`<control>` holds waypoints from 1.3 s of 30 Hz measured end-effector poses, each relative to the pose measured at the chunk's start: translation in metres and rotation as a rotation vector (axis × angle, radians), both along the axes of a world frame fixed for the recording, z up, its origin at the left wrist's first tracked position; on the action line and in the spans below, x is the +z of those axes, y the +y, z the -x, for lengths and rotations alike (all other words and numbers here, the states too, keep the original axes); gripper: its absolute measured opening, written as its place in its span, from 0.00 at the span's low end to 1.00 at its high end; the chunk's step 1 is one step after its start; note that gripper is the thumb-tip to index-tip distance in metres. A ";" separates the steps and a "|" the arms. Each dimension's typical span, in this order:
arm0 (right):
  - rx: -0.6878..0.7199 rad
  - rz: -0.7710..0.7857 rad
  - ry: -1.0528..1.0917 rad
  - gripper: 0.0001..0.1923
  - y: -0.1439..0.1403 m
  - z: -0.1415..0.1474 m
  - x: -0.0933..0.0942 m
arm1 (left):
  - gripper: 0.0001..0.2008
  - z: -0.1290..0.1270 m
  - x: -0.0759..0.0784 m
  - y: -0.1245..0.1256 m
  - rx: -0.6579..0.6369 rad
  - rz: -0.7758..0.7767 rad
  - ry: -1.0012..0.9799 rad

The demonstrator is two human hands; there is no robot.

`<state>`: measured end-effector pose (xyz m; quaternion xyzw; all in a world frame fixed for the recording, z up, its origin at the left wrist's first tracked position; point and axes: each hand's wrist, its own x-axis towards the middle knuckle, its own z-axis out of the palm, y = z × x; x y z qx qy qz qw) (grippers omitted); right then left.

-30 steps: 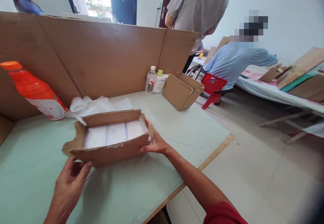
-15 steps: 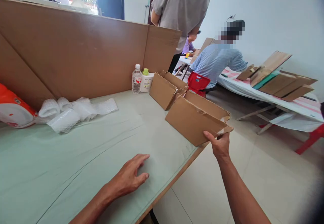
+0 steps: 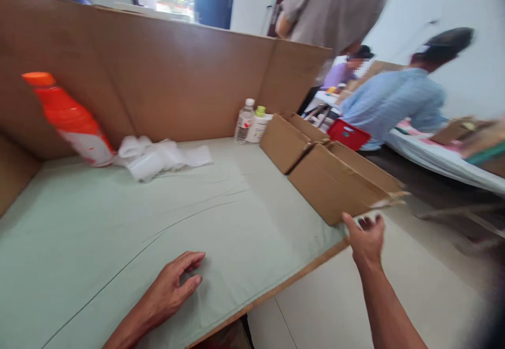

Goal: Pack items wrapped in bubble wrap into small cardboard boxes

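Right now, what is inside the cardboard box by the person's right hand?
Nothing can be seen inside the cardboard box: only its plain outer wall and top edges face the camera, hiding the contents. The right hand is at its near corner.

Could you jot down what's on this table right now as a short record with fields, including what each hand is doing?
Surface: pale green table with a tall brown cardboard screen behind it
Left hand: left hand rests flat on the table, fingers loosely spread, holding nothing
Right hand: right hand open at the table's right edge, right by the near corner of a flat brown cardboard box; contact unclear
Second box: open brown cardboard carton just behind it
Left side: orange bottle, crumpled white wrap
Back: clear water bottle, white jar with green cap
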<state>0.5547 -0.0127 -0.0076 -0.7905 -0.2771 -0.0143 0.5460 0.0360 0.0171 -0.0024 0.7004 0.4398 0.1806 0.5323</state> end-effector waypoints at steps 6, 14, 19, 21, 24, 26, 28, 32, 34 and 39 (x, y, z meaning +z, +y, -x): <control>0.310 0.317 -0.164 0.36 -0.007 0.101 -0.039 | 0.23 0.036 0.015 -0.010 0.091 0.026 -0.017; 1.474 0.039 -0.831 0.24 0.023 0.332 -0.051 | 0.21 0.181 0.062 0.013 0.728 -0.624 0.255; 1.597 -0.026 -0.827 0.26 0.018 0.379 -0.046 | 0.27 0.286 0.108 0.024 1.197 -0.866 0.700; 1.581 -0.011 -0.806 0.25 0.017 0.380 -0.045 | 0.28 0.309 0.117 0.024 1.217 -0.778 0.842; 1.562 0.029 -0.789 0.22 0.013 0.381 -0.039 | 0.29 0.320 0.122 0.021 1.208 -0.669 0.984; 1.558 0.063 -0.777 0.21 0.010 0.384 -0.036 | 0.28 0.319 0.118 0.017 1.203 -0.685 1.007; 1.554 0.072 -0.759 0.19 0.008 0.386 -0.034 | 0.28 0.313 0.110 0.009 1.151 -0.773 0.984; 1.507 0.024 -0.674 0.16 0.010 0.381 -0.034 | 0.22 0.282 0.096 -0.016 0.968 -1.151 0.825; 1.464 0.041 -0.606 0.17 0.013 0.376 -0.034 | 0.20 0.256 0.097 -0.029 0.840 -1.252 0.720; 1.405 0.148 -0.404 0.26 0.020 0.369 -0.024 | 0.27 0.193 0.106 -0.050 0.565 -1.248 0.459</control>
